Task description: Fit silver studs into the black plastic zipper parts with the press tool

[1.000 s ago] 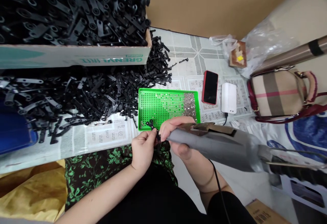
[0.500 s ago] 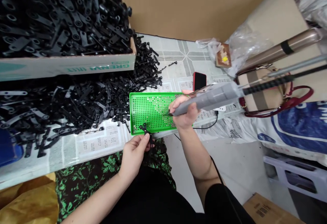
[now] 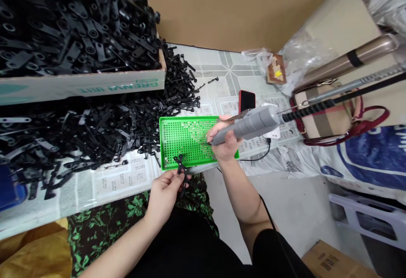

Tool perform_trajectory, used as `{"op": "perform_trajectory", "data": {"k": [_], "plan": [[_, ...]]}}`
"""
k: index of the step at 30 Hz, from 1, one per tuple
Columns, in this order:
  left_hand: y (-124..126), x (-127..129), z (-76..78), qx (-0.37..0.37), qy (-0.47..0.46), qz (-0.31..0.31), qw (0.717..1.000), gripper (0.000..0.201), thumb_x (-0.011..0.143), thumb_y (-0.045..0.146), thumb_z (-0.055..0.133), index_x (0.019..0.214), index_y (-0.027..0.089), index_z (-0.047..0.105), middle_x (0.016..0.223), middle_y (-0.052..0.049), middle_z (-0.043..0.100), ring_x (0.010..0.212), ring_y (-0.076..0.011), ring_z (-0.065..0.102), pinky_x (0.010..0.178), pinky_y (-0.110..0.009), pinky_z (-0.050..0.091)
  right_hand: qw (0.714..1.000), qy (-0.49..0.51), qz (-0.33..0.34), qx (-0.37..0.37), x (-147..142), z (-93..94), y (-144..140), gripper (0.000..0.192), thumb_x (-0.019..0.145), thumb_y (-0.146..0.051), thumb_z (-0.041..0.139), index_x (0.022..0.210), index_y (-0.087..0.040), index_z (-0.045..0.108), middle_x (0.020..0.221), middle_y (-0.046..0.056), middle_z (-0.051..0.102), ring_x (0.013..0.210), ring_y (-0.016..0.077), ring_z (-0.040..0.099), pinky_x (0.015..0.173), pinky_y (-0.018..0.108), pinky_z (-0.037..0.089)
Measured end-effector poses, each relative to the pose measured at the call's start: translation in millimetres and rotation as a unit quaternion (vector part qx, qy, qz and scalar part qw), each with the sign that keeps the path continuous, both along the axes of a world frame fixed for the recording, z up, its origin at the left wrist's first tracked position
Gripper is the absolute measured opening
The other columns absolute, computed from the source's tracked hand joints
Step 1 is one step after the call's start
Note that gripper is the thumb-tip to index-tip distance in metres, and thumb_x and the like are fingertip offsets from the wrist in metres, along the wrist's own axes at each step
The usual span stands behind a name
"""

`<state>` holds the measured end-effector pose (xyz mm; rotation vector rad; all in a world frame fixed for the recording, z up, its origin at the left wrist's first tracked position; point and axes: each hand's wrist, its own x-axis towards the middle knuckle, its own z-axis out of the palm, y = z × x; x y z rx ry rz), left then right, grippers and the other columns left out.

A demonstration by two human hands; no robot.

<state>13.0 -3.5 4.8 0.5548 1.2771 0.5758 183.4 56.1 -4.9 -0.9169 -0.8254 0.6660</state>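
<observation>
My left hand (image 3: 168, 188) is closed, pinching a few black plastic arm pieces (image 3: 180, 166) that cross each other at the tray's near edge. My right hand (image 3: 226, 140) is wrapped round a grey electric screwdriver (image 3: 245, 127), held tilted with its tip end to the left over the tray. A spring and a black coiled cord run from its back end to the upper right. Beneath both hands lies the green perforated tray (image 3: 171, 138), with small metal screws in many of its holes. The screwdriver's bit is too small to make out.
A carton (image 3: 127, 81) heaped with black parts stands at the back left, and a pile of the same parts (image 3: 104, 125) spreads before it. Behind the tray lies a red-edged phone (image 3: 247, 100). A checked handbag (image 3: 326, 108) and a bronze flask (image 3: 371, 51) are at the right.
The screwdriver and my right hand have shifted slightly left over the tray. My left hand has moved slightly, still pinching the black pieces.
</observation>
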Motion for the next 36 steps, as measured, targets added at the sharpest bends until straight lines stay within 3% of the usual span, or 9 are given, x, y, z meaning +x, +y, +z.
{"op": "perform_trajectory", "data": {"k": [10, 16, 21, 25, 28, 36], "plan": [[-1, 0, 0.0, 0.0, -0.001, -0.003, 1.0, 0.028, 0.058, 0.041, 0.076, 0.068, 0.015, 0.07, 0.064, -0.004, 0.07, 0.053, -0.0141, 0.056, 0.052, -0.025, 0.04, 1.0, -0.013, -0.014, -0.014, -2, -0.8, -2, 0.038, 0.075, -0.056, 0.059, 0.094, -0.023, 0.055, 0.05, -0.009, 0.054, 0.032, 0.0093, 0.047, 0.033, 0.024, 0.039], [0, -2, -3.9, 0.02, 0.007, -0.015, 1.0, 0.026, 0.062, 0.042, 0.074, 0.065, 0.016, 0.071, 0.061, -0.003, 0.069, 0.055, -0.0148, 0.057, 0.055, -0.026, 0.043, 0.997, -0.047, -0.069, 0.004, -8, -0.7, -6, 0.029, 0.079, -0.047, 0.057, 0.098, -0.026, 0.055, 0.055, -0.008, 0.054, 0.038, 0.0096, 0.05, 0.038, 0.024, 0.042], [3, -2, -1.7, 0.026, 0.011, -0.028, 0.999, 0.026, 0.062, 0.041, 0.073, 0.054, 0.017, 0.069, 0.055, -0.004, 0.067, 0.052, -0.0148, 0.056, 0.053, -0.026, 0.044, 0.999, -0.016, -0.025, 0.029, -6, 23.0, -15, 0.029, 0.081, -0.052, 0.052, 0.098, -0.029, 0.057, 0.054, -0.008, 0.05, 0.036, 0.0095, 0.045, 0.036, 0.025, 0.04], [6, 0, 1.7, 0.013, 0.011, -0.02, 1.0, 0.027, 0.061, 0.041, 0.071, 0.05, 0.017, 0.067, 0.051, -0.004, 0.065, 0.046, -0.013, 0.053, 0.046, -0.024, 0.042, 0.996, 0.023, 0.08, 0.022, -22, 40.8, -26, 0.034, 0.083, -0.053, 0.05, 0.104, -0.027, 0.057, 0.054, -0.007, 0.05, 0.035, 0.0103, 0.046, 0.036, 0.026, 0.042], [7, 0, 2.0, 0.008, 0.018, -0.021, 1.0, 0.027, 0.061, 0.04, 0.071, 0.049, 0.017, 0.066, 0.049, -0.003, 0.064, 0.044, -0.0122, 0.052, 0.044, -0.023, 0.041, 0.989, 0.047, 0.137, 0.014, -40, 41.6, -30, 0.036, 0.082, -0.053, 0.052, 0.104, -0.025, 0.057, 0.053, -0.007, 0.051, 0.034, 0.0102, 0.046, 0.037, 0.026, 0.044], [6, -1, -0.8, 0.019, 0.016, -0.021, 0.999, 0.026, 0.062, 0.038, 0.069, 0.046, 0.017, 0.062, 0.046, -0.001, 0.06, 0.042, -0.0115, 0.052, 0.043, -0.022, 0.039, 0.984, 0.046, 0.173, -0.021, -52, 34.9, -34, 0.04, 0.076, -0.056, 0.061, 0.102, -0.026, 0.057, 0.052, -0.007, 0.055, 0.037, 0.0116, 0.051, 0.04, 0.027, 0.047]]}}
